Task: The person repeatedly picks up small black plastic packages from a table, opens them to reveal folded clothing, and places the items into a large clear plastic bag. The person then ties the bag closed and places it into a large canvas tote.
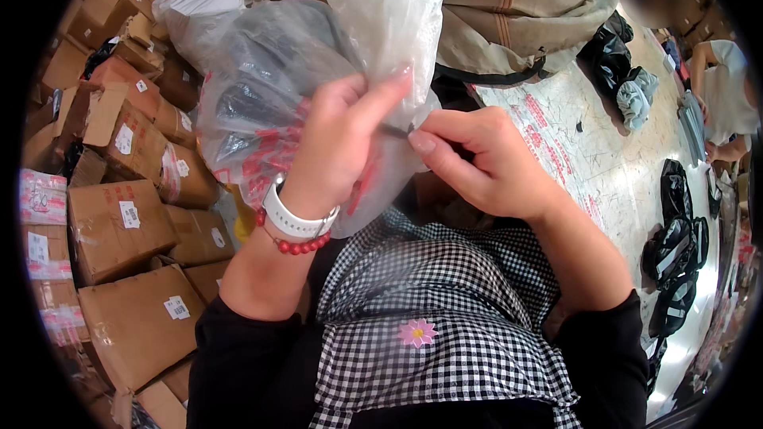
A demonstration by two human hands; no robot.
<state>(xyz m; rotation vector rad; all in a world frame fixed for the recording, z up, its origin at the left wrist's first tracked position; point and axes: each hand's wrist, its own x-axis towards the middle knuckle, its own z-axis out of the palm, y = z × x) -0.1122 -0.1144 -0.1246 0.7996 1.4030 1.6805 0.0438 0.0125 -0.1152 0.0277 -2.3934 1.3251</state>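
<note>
A large clear plastic bag (pixel 262 63) with red printing and dark contents bulges in front of me on the left. My left hand (pixel 338 139) is closed around its gathered neck, and the loose top of the bag stands up above the fist. Across the neck runs a thin dark strip (pixel 393 131), perhaps a cord or tie. The tip of that strip is pinched between the thumb and forefinger of my right hand (pixel 481 159), just right of the neck. Whether the strip goes all the way round the bag is hidden.
Brown cardboard boxes (pixel 119 230) are stacked along the left. A white plastic bag (pixel 199 4) lies behind the clear one. On the right, a white table (pixel 596 167) carries a beige cloth sack (pixel 524 16) and several black bundles (pixel 675 262). Another person (pixel 723 87) stands beyond its far right side.
</note>
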